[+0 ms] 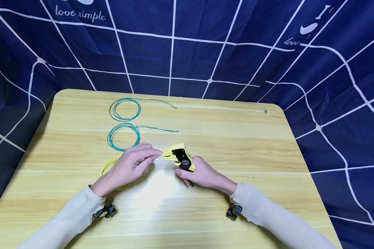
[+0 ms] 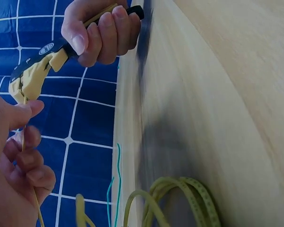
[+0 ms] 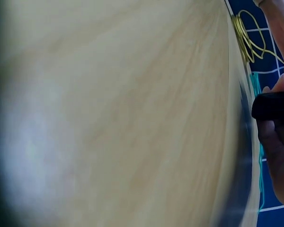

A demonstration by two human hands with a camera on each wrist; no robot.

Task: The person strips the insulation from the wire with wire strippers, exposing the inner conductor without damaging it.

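My right hand (image 1: 202,173) grips the handles of a yellow and black wire stripper (image 1: 184,157), fingers wrapped round them in the left wrist view. Between its thumb and fingertips my left hand (image 1: 133,164) pinches a yellow wire (image 2: 23,139), just short of the tool's nose. The wire's tip meets the stripper's head; how deep it sits is hidden. The rest of this wire runs down past the left palm to a yellow coil (image 1: 105,166), partly covered by the left hand and forearm. In the right wrist view, only a black handle end (image 3: 273,106) of the tool shows clearly.
Two teal wire coils lie beyond the left hand, an upper one (image 1: 140,110) and a lower one (image 1: 109,140), their ends pointing right. Small teal scraps (image 1: 266,111) lie near the far right corner of the wooden table (image 1: 237,138). Blue gridded cloth (image 1: 193,58) hangs behind.
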